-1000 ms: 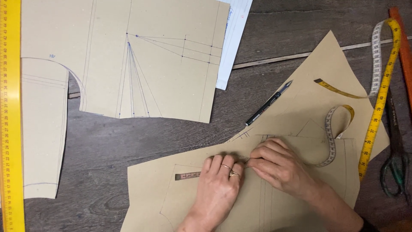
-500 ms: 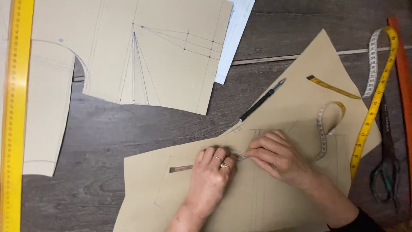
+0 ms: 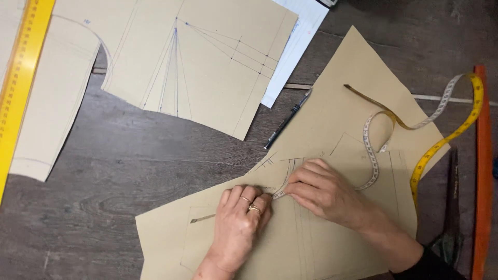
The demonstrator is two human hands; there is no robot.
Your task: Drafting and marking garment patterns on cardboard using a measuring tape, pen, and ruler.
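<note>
Since the earlier frame both hands slid a bit right along the kraft pattern sheet (image 3: 332,119), and the view has shifted, so the pencil (image 3: 287,120) sits higher and closer to the white paper (image 3: 295,46).

Head view: forearms cut off at bottom edge, dark sleeve on the right wrist only partly seen. Tape measure (image 3: 420,150) passes under both hands, so its middle stretch is hidden; only a short bit shows between the fingers, plus an end poking out left of the left hand. Scissors (image 3: 451,207) at right are dark, mostly in shadow, hard to read. Yellow ruler (image 3: 21,78) clipped by left edge, orange strip (image 3: 483,171) by the bottom edge.

Brown paper is matte, stiff, angular, with thin drawn lines. Second pattern piece (image 3: 207,62) has fanned dart lines and a curved lower edge. Surface (image 3: 114,171) is dark wood grain. Tape is soft, looped, yellow and white.

Left hand (image 3: 238,228) lies palm down, rings on, fingertips pressing tape to paper. Right hand (image 3: 324,192) is curled, grip pinching the tape at the fingertips, just touching the left fingers.
</note>
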